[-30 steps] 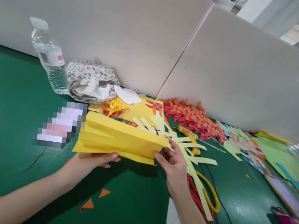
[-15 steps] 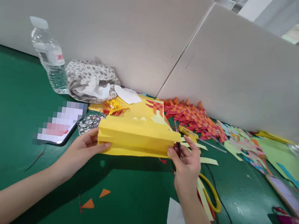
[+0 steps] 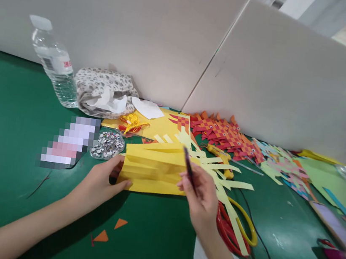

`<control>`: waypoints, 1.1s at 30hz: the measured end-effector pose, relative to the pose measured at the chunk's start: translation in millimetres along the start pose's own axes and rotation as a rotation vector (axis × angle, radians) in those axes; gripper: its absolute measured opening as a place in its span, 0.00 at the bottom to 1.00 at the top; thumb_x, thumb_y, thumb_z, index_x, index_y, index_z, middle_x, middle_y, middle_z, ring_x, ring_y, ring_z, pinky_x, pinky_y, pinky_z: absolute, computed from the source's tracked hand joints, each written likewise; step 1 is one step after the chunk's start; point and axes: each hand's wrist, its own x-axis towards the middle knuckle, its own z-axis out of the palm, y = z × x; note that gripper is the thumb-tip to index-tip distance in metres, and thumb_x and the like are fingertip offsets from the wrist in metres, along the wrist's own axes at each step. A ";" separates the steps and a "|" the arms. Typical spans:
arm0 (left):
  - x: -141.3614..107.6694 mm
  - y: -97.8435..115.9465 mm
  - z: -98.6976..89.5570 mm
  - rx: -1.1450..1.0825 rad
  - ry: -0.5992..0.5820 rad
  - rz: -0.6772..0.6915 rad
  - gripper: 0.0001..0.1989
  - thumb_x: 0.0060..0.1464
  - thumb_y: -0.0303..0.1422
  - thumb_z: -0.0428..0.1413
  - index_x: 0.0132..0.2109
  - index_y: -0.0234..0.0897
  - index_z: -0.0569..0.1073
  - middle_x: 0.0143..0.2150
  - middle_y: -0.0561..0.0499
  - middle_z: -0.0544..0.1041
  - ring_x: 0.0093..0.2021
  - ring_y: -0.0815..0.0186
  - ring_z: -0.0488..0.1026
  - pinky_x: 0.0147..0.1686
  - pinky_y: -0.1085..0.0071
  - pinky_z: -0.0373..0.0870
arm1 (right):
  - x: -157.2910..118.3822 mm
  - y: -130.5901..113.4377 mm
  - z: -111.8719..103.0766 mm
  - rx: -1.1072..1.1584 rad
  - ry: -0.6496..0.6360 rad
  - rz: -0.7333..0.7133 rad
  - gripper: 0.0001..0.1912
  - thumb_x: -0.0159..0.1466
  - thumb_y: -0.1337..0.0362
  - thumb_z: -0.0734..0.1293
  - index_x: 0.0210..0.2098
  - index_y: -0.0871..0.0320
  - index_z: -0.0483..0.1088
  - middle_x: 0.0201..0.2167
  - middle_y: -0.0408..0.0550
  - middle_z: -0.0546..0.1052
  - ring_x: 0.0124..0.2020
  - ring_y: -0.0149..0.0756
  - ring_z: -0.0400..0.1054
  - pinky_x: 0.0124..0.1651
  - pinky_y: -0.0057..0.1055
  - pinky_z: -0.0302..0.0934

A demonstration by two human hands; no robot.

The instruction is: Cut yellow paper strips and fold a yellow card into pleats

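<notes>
A folded sheet of yellow paper (image 3: 154, 171) with lengthwise creases lies in front of me. My left hand (image 3: 102, 179) pinches its left end, thumb on the near corner and fingers behind. My right hand (image 3: 204, 195) is closed around a slim dark pen (image 3: 189, 170), which points up and away. That hand is at the paper's right end and covers part of it; whether the fingertips press on the paper I cannot tell. Pale yellow paper strips (image 3: 226, 183) fan out beyond my right hand.
A phone (image 3: 72, 141), a bag of googly eyes (image 3: 107, 145) and a water bottle (image 3: 55, 67) are at left. Woven red-orange paper fish (image 3: 226, 134) lie against the grey partition. A yellow glue gun (image 3: 220, 155) and red-handled scissors (image 3: 230, 228) are at right. Orange scraps (image 3: 102, 236) lie nearby.
My right hand has moved left and off the paper's right edge, with the pen now raised in its fingers. The yellow paper is lower and nearer, its creased face opened out.
</notes>
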 end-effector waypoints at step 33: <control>6.4 -8.9 -1.5 -0.180 -0.038 -0.101 0.18 0.43 0.36 0.61 0.27 0.39 0.56 0.24 0.59 0.63 0.25 0.71 0.66 0.25 0.75 0.65 | 5.2 7.6 -2.5 -0.109 0.268 -0.140 0.09 0.63 0.67 0.64 0.42 0.52 0.72 0.36 0.45 0.71 0.23 0.28 0.67 0.28 0.31 0.66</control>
